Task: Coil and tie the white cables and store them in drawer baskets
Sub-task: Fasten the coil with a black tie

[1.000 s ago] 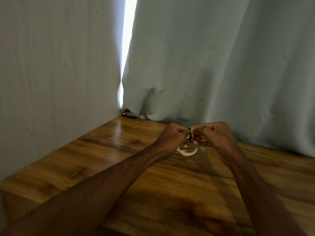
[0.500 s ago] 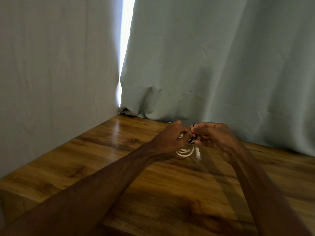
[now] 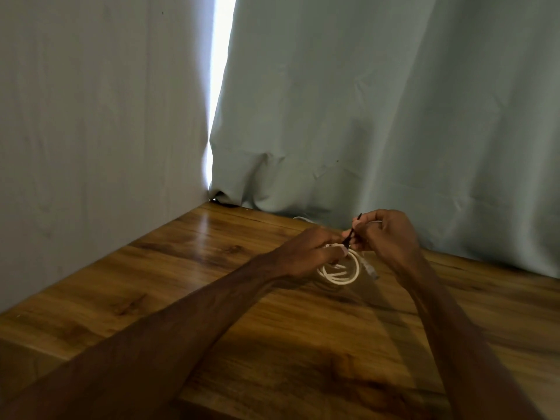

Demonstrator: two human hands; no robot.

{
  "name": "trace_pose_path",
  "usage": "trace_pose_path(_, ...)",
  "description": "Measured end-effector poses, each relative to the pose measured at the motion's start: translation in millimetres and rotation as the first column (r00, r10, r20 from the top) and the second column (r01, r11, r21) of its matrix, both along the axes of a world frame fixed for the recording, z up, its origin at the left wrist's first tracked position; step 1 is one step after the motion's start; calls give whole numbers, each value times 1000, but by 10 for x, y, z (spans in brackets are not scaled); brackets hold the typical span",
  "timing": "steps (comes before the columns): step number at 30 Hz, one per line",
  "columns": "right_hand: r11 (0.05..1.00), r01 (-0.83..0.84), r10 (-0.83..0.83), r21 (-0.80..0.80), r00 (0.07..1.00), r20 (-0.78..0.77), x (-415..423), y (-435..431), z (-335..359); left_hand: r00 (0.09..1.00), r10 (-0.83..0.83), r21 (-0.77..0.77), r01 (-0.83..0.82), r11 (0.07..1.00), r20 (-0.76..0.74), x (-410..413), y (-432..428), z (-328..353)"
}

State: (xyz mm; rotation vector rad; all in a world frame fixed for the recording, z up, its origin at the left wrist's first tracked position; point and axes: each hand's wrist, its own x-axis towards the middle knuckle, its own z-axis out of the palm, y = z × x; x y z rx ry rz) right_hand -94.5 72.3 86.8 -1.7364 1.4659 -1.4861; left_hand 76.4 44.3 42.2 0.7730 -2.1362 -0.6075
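**Tying a coiled white cable above a wooden table**

Reading from the left, we see a pale curtain (image 3: 91,116) hanging along the left side of the scene. It meets a second curtain (image 3: 363,101) at the far corner, and a bright strip of light (image 3: 222,71) shows between the two. The wooden table (image 3: 181,283) runs from the near edge to the foot of both curtains.

Left of centre, the left hand (image 3: 306,253) reaches in from the near left. Its fingers are curled round the upper part of the white cable (image 3: 342,275) and grip it. The cable is wound into a small round coil that hangs below the hand, close over the tabletop at mid-depth; we cannot tell whether it touches the wood. A plug (image 3: 371,269) dangles at the coil's right side.

Between the two hands, a thin black tie (image 3: 351,231) slants up from the top of the coil. The right hand (image 3: 391,237), just to its right, pinches this tie with curled fingertips. A short loop of another white cord (image 3: 303,219) lies at the far table edge, against the curtain.
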Motion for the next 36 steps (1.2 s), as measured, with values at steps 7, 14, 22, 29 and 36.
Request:
trace_pose_path(7, 938, -4, -183, -346, 842, -507, 192, 55, -30, 989, 58, 41, -64, 997, 134, 106, -88, -29)
trace_pose_path(14, 973, -68, -13, -223, 939, -343, 164, 76, 9, 980, 25, 57, -36, 998, 197, 135, -92, -63)
trace_pose_path(22, 991, 40, -71, -126, 965, -254, -88, -6, -75, 940, -22, -233, 107, 967, 340, -152, 21, -67)
trace_pose_path(29, 993, -37, 13, -111, 979, -205, -62, 36, -44, 967, -80, -99, 106, 989, 242, -179, 68, -128)
trace_pose_path(36, 981, -188, 179, -51, 973, -147, 36, 174, 91, 981, -41, 91, 24, 996, 191, -40, 35, -108)
